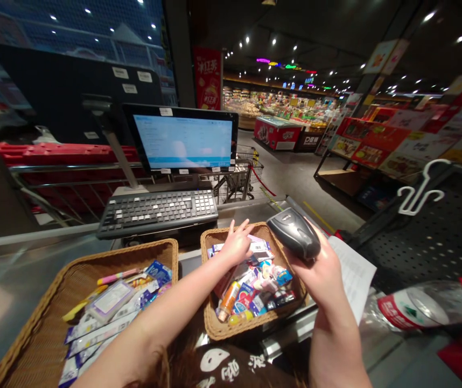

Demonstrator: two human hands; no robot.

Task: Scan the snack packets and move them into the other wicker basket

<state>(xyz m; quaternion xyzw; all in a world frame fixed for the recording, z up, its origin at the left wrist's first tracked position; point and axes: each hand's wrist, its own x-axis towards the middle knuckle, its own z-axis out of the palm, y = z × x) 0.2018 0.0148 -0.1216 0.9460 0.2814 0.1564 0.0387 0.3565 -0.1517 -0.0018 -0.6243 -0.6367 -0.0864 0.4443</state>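
Note:
My right hand (pixel 323 272) grips a dark handheld barcode scanner (pixel 294 231), held over the right edge of a wicker basket (pixel 214 322). That basket is filled with several small packaged goods (pixel 255 291). My left hand (pixel 237 243) reaches into the far side of this basket, fingers closing on a small white-labelled package (pixel 260 246). A second, larger wicker basket (pixel 49 302) at the left holds flat packets and pens (pixel 112 299).
A black keyboard (pixel 158 211) and lit monitor (pixel 184 141) stand behind the baskets. A sheet of paper (pixel 354 275) lies right of my right hand, with a plastic bag (pixel 425 307) further right. Shopping carts (pixel 237 180) and store aisles lie beyond.

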